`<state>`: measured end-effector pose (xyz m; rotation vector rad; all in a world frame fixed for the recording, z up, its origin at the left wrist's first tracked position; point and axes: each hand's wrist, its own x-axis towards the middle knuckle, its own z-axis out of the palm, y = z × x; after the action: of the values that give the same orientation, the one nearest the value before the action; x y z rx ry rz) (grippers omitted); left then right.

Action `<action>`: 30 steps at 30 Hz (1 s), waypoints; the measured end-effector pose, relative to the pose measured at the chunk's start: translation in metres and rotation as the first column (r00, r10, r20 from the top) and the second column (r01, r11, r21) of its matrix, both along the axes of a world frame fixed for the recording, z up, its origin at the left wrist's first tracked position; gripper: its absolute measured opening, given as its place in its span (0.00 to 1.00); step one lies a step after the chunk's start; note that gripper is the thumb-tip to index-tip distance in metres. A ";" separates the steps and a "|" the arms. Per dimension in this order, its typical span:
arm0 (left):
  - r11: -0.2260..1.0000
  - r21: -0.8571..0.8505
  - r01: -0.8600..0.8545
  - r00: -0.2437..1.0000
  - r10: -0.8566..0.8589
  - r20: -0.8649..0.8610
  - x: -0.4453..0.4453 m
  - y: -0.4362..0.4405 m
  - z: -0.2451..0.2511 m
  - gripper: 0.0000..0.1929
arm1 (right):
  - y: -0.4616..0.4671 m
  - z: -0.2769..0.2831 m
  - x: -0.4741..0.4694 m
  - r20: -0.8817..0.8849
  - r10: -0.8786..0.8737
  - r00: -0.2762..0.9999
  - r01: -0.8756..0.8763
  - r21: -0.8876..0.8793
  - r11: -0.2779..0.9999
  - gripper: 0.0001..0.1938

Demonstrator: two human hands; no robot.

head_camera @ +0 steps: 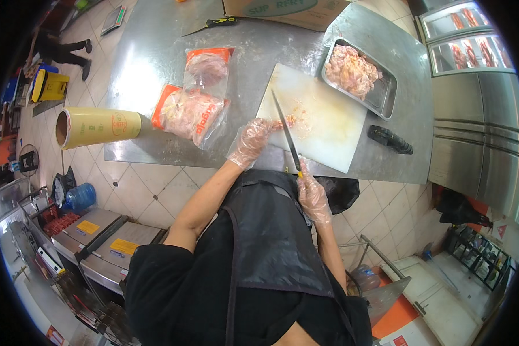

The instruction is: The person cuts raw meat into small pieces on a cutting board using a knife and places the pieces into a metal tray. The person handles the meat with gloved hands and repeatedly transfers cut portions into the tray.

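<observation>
My left hand (254, 140), in a clear plastic glove, holds a small piece of raw meat (281, 124) at the left edge of the white cutting board (324, 125). My right hand (313, 197), gloved likewise, grips the yellow and black handle of a long knife (286, 129). The blade points away from me and crosses over the board beside the meat. Small scraps lie around it. A metal tray (387, 97) with a heap of raw, skin-like meat pieces (352, 71) overlaps the board's far right corner.
Plastic bags of raw meat (190, 112) lie left on the steel table (251, 47). A large roll (99, 127) juts past its left edge. A second knife (209, 26) and a cardboard box (285, 13) are at the far side; a black object (390, 139) lies right.
</observation>
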<state>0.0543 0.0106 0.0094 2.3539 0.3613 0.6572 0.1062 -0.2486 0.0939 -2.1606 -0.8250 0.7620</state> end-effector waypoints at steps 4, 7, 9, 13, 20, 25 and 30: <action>0.999 0.033 0.040 0.999 -0.040 0.019 0.000 0.000 -0.006 0.16 | 0.030 -0.011 0.001 0.204 0.021 0.979 -0.051 0.145 0.988 0.28; 0.990 0.123 0.072 0.997 -0.067 -0.040 -0.002 0.002 -0.009 0.17 | 0.076 -0.025 0.021 0.007 0.016 1.000 -0.015 -0.032 0.999 0.27; 0.987 0.138 0.080 0.994 -0.069 -0.080 -0.003 0.003 -0.010 0.17 | 0.111 -0.036 0.037 0.137 0.000 0.991 -0.019 0.138 0.990 0.29; 0.996 0.082 0.030 0.996 -0.037 0.082 -0.002 0.001 -0.010 0.13 | 0.100 -0.031 0.036 0.218 -0.023 0.976 -0.054 0.341 0.938 0.31; 0.989 0.130 -0.073 0.995 0.082 -0.062 0.000 -0.005 -0.019 0.14 | -0.024 0.004 -0.004 0.041 0.030 0.999 -0.031 0.022 0.999 0.32; 0.995 0.093 -0.037 0.996 0.044 -0.071 0.000 -0.002 -0.018 0.09 | 0.017 -0.006 0.007 0.103 -0.014 0.995 0.017 -0.024 1.000 0.30; 0.939 -0.308 -0.153 0.988 0.138 -0.070 0.006 0.001 0.002 0.08 | 0.052 -0.025 0.034 0.065 -0.245 0.967 0.250 -0.087 0.964 0.29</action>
<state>0.0601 0.0116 0.0118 2.0554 0.6194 0.5658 0.1401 -0.1965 0.0688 -2.3226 -0.5396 0.6282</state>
